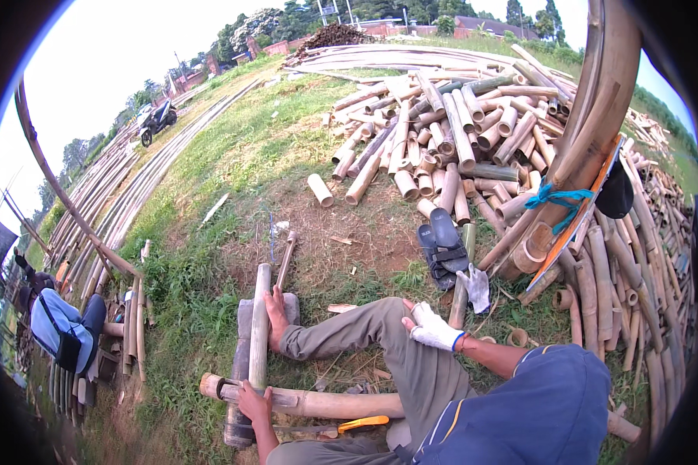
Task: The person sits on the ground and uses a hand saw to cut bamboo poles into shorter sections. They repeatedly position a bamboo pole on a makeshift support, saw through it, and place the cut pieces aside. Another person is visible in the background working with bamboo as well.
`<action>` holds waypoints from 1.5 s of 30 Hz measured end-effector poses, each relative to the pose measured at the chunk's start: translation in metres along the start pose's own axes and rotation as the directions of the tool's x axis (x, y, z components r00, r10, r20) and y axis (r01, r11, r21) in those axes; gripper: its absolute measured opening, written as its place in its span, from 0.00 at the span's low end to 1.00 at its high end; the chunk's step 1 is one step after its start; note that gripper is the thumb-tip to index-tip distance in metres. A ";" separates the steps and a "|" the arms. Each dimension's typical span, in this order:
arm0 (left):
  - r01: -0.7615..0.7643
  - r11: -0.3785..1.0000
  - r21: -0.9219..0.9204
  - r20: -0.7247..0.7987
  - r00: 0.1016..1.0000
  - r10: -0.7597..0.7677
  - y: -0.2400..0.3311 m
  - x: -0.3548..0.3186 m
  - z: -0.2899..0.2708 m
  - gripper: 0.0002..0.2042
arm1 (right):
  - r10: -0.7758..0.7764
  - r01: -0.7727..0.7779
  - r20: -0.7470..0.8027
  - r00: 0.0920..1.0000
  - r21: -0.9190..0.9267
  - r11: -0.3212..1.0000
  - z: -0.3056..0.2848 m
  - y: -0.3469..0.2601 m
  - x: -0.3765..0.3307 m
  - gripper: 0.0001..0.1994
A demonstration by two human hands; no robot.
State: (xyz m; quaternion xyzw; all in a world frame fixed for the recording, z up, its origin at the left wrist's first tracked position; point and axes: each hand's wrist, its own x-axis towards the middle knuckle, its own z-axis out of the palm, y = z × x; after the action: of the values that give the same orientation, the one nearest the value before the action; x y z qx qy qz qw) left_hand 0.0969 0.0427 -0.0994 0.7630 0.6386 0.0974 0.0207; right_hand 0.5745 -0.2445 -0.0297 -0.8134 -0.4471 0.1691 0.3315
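My bare left hand (255, 404) is closed on a thick bamboo pole (333, 404) lying crosswise in front of me, near its split left end. A straight bamboo tube (260, 329) runs away from that hand, with my bare foot (275, 319) against its side. Beneath them lies a dark log (239, 422); a grey block (246, 318) is farther off. Beside my left wrist rests a saw with a yellow handle (363, 424), its blade partly hidden by the wrist. In a white glove with bare fingertips, my right hand (434, 328) lies on my raised knee, holding nothing.
Black sandals (444, 246) and a loose white glove (477, 288) lie ahead. A big heap of cut bamboo (457, 132) rises beyond. At right stands a bamboo post (578, 147) tied with blue cord. Left, a person in light blue (58, 325) sits near long poles (202, 139).
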 end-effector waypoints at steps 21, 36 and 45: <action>0.464 0.446 -0.765 0.245 0.851 -0.465 -0.051 -0.172 -0.046 0.34 | -0.101 0.148 -0.247 0.964 0.179 0.973 0.061 0.030 0.020 0.25; 0.352 -0.092 -0.931 0.078 -0.055 -0.995 -0.015 -0.522 -0.082 0.33 | -0.181 0.198 -0.150 0.972 0.110 0.974 0.035 0.014 0.010 0.31; -0.078 -0.123 -0.989 0.144 -0.431 -0.891 -0.070 -0.509 -0.089 0.43 | -0.164 0.182 -0.192 0.968 0.079 0.980 0.051 0.052 0.045 0.31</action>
State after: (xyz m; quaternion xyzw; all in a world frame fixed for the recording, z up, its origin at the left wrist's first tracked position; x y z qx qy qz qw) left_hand -0.0705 -0.4513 -0.0852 -0.2104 0.6533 0.7270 0.0209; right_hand 0.6013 -0.2065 -0.1015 -0.7666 -0.4750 0.0848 0.4236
